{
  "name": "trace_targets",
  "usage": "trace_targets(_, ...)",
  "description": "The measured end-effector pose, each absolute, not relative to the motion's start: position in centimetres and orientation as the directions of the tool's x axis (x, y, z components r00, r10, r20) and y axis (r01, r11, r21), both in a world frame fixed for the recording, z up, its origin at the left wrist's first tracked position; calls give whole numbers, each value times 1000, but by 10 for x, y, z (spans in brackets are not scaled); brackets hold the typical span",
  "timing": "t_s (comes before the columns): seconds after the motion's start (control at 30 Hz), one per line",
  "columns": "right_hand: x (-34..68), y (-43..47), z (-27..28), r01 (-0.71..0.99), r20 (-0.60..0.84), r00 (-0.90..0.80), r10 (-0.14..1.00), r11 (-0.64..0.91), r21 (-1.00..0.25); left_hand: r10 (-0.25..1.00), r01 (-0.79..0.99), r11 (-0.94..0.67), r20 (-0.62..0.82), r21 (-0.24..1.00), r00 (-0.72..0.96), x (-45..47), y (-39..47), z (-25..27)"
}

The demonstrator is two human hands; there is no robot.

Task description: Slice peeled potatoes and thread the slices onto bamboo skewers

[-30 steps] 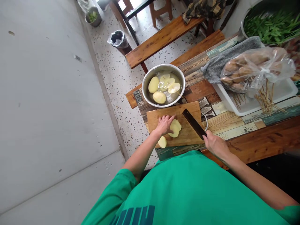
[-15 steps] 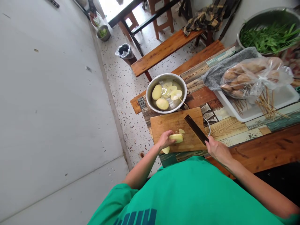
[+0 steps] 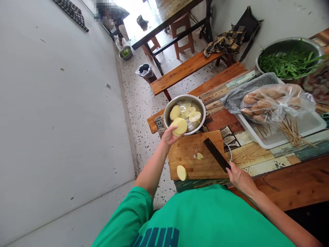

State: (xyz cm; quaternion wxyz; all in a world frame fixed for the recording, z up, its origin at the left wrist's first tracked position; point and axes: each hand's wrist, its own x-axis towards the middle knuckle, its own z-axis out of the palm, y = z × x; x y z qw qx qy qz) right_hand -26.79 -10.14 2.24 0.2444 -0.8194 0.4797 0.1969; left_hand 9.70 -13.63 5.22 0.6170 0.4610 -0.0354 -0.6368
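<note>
In my left hand (image 3: 170, 136) is a pale yellow peeled potato (image 3: 179, 126) with a flat cut face, held over the near rim of a metal bowl (image 3: 166, 120). The bowl has water, a peeled potato (image 3: 175, 112) and potato slices (image 3: 194, 116), with a thin wooden skewer (image 3: 200, 124) poking out. My right hand (image 3: 240, 176) grips a knife (image 3: 216, 155), its dark blade above the right side of the wooden cutting board (image 3: 190, 151). A cut potato piece (image 3: 181, 172) lies near the board's front left edge. Small scraps (image 3: 199, 156) rest mid-board.
Right of the board, a white tray (image 3: 272, 144) carries bamboo skewers (image 3: 293, 132) and a clear bag of brown potatoes (image 3: 267, 101). Behind are a grey cloth (image 3: 231, 99) and a bowl of green leaves (image 3: 288, 61). A bench (image 3: 187, 70) and lined bin (image 3: 145, 71) stand beyond. A person is far back.
My left hand has lifted the potato off the board and carried it away from me to the bowl. The knife stays in my right hand, nearly in place. The view has tilted up.
</note>
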Motion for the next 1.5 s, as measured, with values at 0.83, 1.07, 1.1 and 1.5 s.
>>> trace_targets(0.83,-274,-111,20,-863,-540,504,-674,-412,-291,-630,449,-183,-455,875,629,133,-209,8)
trace_targets(1.07,-276,-111,17,-853,-522,522,-674,-408,-326,-658,698,-258,-651,668,379,148,-210,20)
trace_targets(1.1,-276,-111,17,-850,-514,526,-677,-414,-324,-661,688,-278,-653,670,368,150,-208,19)
trace_targets(1.5,-281,-111,7,-843,-500,536,-681,-396,-365,-513,423,-271,-501,865,696,146,-203,6)
